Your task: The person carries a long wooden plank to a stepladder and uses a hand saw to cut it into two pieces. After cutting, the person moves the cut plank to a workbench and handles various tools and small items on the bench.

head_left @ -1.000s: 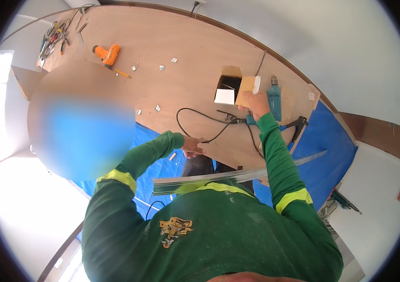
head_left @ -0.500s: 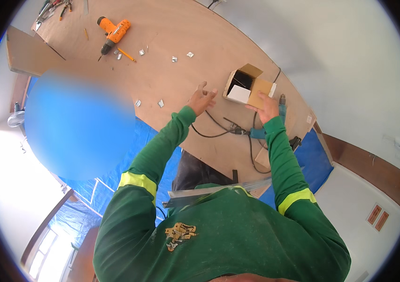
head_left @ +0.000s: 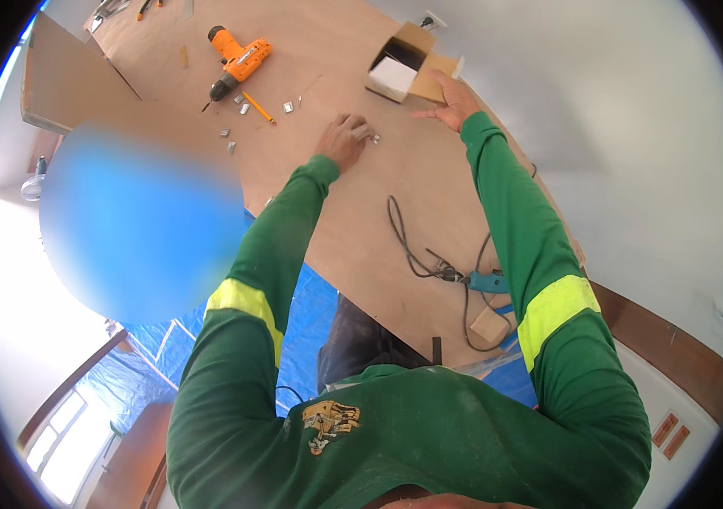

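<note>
My left hand point(head_left: 344, 142) reaches over the wooden worktop point(head_left: 353, 220), its fingers curled down. A small silvery piece point(head_left: 375, 139) shows at the fingertips, partly covered by them. Farther to the right stands an open cardboard box point(head_left: 395, 78) with raised flaps. Inside it are a white block-like packet and a dark space. My right hand point(head_left: 455, 103) is at the box's near right flap, with one finger against it. Another finger stretches left below the box, so the fingers are apart. More small silvery pieces point(head_left: 288, 107) lie left of my left hand.
An orange cordless drill point(head_left: 243, 61) and a yellow pencil point(head_left: 260, 108) lie at the far left. Near my right forearm are a teal corded power tool point(head_left: 486, 282), its looped black cable point(head_left: 397, 222) and a small wood block point(head_left: 490, 326). An upright board point(head_left: 73, 76) stands at left.
The box has moved farther away and slightly left, with my right hand beside it. My left hand has lowered onto the worktop, its fingers curling at a silvery piece. The whole view has shifted.
</note>
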`<action>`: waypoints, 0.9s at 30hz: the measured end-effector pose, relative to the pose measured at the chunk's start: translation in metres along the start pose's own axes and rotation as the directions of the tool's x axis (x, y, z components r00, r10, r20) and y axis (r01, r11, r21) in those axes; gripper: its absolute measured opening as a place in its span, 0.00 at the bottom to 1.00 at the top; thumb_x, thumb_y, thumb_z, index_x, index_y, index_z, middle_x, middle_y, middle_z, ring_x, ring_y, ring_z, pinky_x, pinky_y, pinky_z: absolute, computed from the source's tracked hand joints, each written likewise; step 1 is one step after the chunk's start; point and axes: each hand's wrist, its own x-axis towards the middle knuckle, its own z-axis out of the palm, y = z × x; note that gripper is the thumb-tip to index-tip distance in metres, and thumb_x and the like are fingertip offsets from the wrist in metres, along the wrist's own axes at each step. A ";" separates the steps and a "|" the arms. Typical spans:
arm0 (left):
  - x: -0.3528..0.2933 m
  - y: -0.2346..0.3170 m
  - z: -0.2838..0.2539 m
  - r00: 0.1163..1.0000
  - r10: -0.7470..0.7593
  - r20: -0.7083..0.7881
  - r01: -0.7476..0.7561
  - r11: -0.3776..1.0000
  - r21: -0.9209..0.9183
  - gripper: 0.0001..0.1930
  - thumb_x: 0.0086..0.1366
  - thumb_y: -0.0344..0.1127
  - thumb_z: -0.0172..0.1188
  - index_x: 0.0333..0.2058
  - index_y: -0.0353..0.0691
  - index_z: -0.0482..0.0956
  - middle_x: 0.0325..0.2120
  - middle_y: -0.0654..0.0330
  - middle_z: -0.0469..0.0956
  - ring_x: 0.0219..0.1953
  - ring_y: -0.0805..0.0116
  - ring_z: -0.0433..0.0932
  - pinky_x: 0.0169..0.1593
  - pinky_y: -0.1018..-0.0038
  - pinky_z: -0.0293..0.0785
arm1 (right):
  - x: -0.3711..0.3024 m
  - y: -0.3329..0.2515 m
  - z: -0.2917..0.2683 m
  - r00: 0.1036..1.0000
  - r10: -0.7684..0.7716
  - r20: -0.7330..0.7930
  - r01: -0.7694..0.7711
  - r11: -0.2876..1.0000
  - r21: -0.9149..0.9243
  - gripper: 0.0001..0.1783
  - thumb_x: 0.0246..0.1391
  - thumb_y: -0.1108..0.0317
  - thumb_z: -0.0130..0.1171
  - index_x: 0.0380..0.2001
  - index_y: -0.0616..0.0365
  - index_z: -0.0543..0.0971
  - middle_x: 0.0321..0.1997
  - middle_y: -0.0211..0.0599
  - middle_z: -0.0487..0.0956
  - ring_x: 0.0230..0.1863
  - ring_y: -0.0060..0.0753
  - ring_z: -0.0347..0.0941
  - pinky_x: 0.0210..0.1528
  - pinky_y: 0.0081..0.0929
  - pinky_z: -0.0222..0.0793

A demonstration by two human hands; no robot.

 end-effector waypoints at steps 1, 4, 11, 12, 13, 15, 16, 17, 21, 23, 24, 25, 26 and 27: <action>-0.017 0.000 -0.004 1.000 -0.025 0.006 0.025 1.000 -0.017 0.10 0.66 0.32 0.69 0.46 0.45 0.86 0.53 0.57 0.82 0.62 0.46 0.75 0.66 0.51 0.71 | -0.001 -0.003 0.013 1.000 0.007 0.017 -0.007 1.000 -0.024 0.39 0.73 0.52 0.60 0.76 0.63 0.62 0.75 0.55 0.69 0.75 0.62 0.67 0.69 0.80 0.66; -0.057 -0.025 -0.036 0.994 -0.077 -0.076 0.083 0.993 0.082 0.12 0.66 0.34 0.68 0.48 0.42 0.85 0.54 0.56 0.82 0.61 0.46 0.76 0.66 0.53 0.72 | 0.007 0.035 0.002 0.986 -0.123 0.110 0.157 0.904 -0.397 0.49 0.70 0.40 0.59 0.80 0.62 0.57 0.81 0.58 0.61 0.80 0.62 0.59 0.75 0.79 0.54; -0.078 -0.160 -0.119 0.795 -0.393 -0.462 0.571 0.742 0.351 0.31 0.76 0.49 0.60 0.73 0.44 0.70 0.70 0.50 0.68 0.76 0.49 0.61 0.74 0.52 0.61 | -0.068 0.221 0.100 0.862 -0.411 0.297 0.292 -0.077 -0.953 0.48 0.74 0.41 0.50 0.80 0.69 0.53 0.85 0.61 0.51 0.87 0.61 0.43 0.81 0.70 0.43; -0.082 -0.167 -0.117 0.812 -0.415 -0.411 0.567 0.729 0.384 0.30 0.77 0.50 0.59 0.72 0.45 0.70 0.71 0.51 0.68 0.77 0.50 0.60 0.74 0.52 0.60 | -0.085 0.237 0.116 0.848 -0.352 0.397 0.382 -0.113 -0.917 0.47 0.74 0.42 0.50 0.80 0.69 0.54 0.85 0.61 0.52 0.86 0.61 0.44 0.81 0.69 0.43; -0.082 -0.167 -0.115 0.815 -0.402 -0.418 0.562 0.726 0.397 0.28 0.77 0.50 0.59 0.70 0.46 0.73 0.69 0.52 0.70 0.76 0.49 0.62 0.74 0.52 0.61 | -0.099 0.251 0.130 0.826 -0.291 0.483 0.461 -0.145 -0.875 0.46 0.75 0.43 0.49 0.80 0.69 0.54 0.85 0.61 0.52 0.86 0.61 0.44 0.82 0.69 0.43; -0.073 -0.158 -0.111 0.820 -0.375 -0.433 0.551 0.723 0.417 0.24 0.77 0.50 0.59 0.66 0.49 0.78 0.67 0.55 0.73 0.73 0.49 0.65 0.72 0.52 0.63 | -0.102 0.250 0.139 0.765 -0.237 0.598 0.607 -0.043 -0.794 0.45 0.75 0.45 0.49 0.79 0.68 0.55 0.84 0.61 0.53 0.86 0.62 0.45 0.82 0.68 0.44; -0.073 -0.155 -0.111 0.818 -0.378 -0.433 0.543 0.754 0.369 0.21 0.76 0.49 0.59 0.62 0.50 0.80 0.64 0.56 0.75 0.71 0.49 0.68 0.70 0.52 0.65 | -0.100 0.243 0.145 0.732 -0.248 0.635 0.670 0.089 -0.737 0.44 0.75 0.45 0.49 0.79 0.68 0.56 0.84 0.61 0.54 0.86 0.62 0.46 0.82 0.68 0.44; -0.077 -0.153 -0.114 0.815 -0.383 -0.434 0.539 0.777 0.325 0.18 0.76 0.48 0.60 0.59 0.50 0.82 0.62 0.57 0.77 0.68 0.49 0.70 0.69 0.52 0.66 | -0.100 0.234 0.154 0.695 -0.262 0.669 0.719 0.227 -0.657 0.44 0.75 0.45 0.49 0.79 0.68 0.57 0.84 0.62 0.54 0.86 0.62 0.46 0.82 0.68 0.44; -0.098 -0.131 -0.116 0.802 -0.399 -0.444 0.519 0.833 0.190 0.12 0.75 0.43 0.61 0.49 0.47 0.86 0.53 0.54 0.81 0.60 0.47 0.74 0.67 0.52 0.66 | -0.007 0.175 0.202 0.756 -0.425 0.498 0.562 0.031 -0.826 0.37 0.75 0.51 0.50 0.77 0.63 0.61 0.83 0.56 0.59 0.85 0.59 0.48 0.83 0.62 0.46; -0.106 -0.108 -0.110 0.798 -0.405 -0.446 0.524 0.832 0.182 0.10 0.75 0.40 0.61 0.48 0.46 0.86 0.51 0.54 0.82 0.57 0.46 0.75 0.65 0.53 0.67 | 0.026 0.160 0.207 0.761 -0.318 0.565 0.564 -0.105 -0.819 0.35 0.76 0.52 0.49 0.77 0.61 0.63 0.83 0.53 0.60 0.85 0.57 0.49 0.83 0.61 0.46; -0.116 -0.096 -0.107 0.787 -0.417 -0.454 0.537 0.826 0.173 0.09 0.75 0.38 0.62 0.48 0.46 0.86 0.51 0.54 0.82 0.56 0.46 0.75 0.64 0.53 0.68 | 0.033 0.160 0.207 0.759 -0.250 0.601 0.574 -0.177 -0.799 0.34 0.76 0.53 0.48 0.76 0.60 0.63 0.83 0.51 0.60 0.85 0.56 0.49 0.83 0.60 0.47; -0.125 -0.084 -0.105 0.790 -0.423 -0.444 0.538 0.826 0.168 0.09 0.74 0.38 0.62 0.48 0.46 0.86 0.51 0.55 0.82 0.56 0.47 0.75 0.64 0.54 0.68 | 0.031 0.166 0.203 0.724 -0.253 0.641 0.609 -0.202 -0.767 0.33 0.76 0.54 0.48 0.75 0.62 0.64 0.82 0.51 0.60 0.85 0.55 0.49 0.83 0.60 0.46; -0.136 -0.072 -0.102 0.788 -0.431 -0.440 0.542 0.824 0.162 0.09 0.74 0.37 0.62 0.49 0.46 0.86 0.51 0.55 0.81 0.56 0.47 0.75 0.63 0.54 0.69 | 0.029 0.176 0.196 0.683 -0.253 0.685 0.646 -0.231 -0.728 0.32 0.76 0.55 0.48 0.74 0.64 0.65 0.82 0.51 0.61 0.85 0.54 0.50 0.83 0.60 0.46; -0.147 -0.059 -0.097 0.780 -0.442 -0.442 0.552 0.820 0.154 0.10 0.74 0.37 0.62 0.49 0.46 0.86 0.51 0.56 0.81 0.56 0.47 0.75 0.62 0.55 0.69 | 0.026 0.186 0.190 0.634 -0.248 0.733 0.684 -0.264 -0.681 0.31 0.76 0.56 0.49 0.72 0.66 0.66 0.81 0.51 0.61 0.84 0.53 0.51 0.83 0.59 0.46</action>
